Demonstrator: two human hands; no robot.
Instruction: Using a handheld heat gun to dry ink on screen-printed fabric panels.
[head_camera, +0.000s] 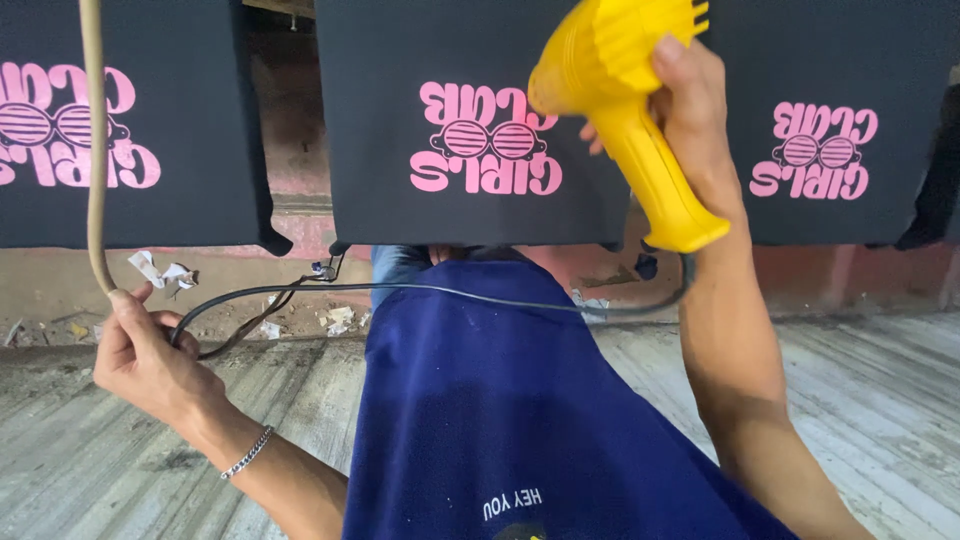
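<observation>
My right hand (690, 110) grips a yellow heat gun (625, 100) by its handle, its nozzle end held just in front of the middle black fabric panel (380, 130) with a pink printed design (487, 140). A black power cord (420, 290) runs from the gun's handle across to my left hand (145, 350). That hand holds the cord and also touches a tan rope (95, 150) hanging from above. A silver bracelet sits on my left wrist.
Two more black panels with the same pink print hang at the left (180, 150) and right (840, 120). My blue shirt (520, 420) fills the lower middle. Below lies a grey plank floor (880, 390) with paper scraps (160, 270) near a reddish wall.
</observation>
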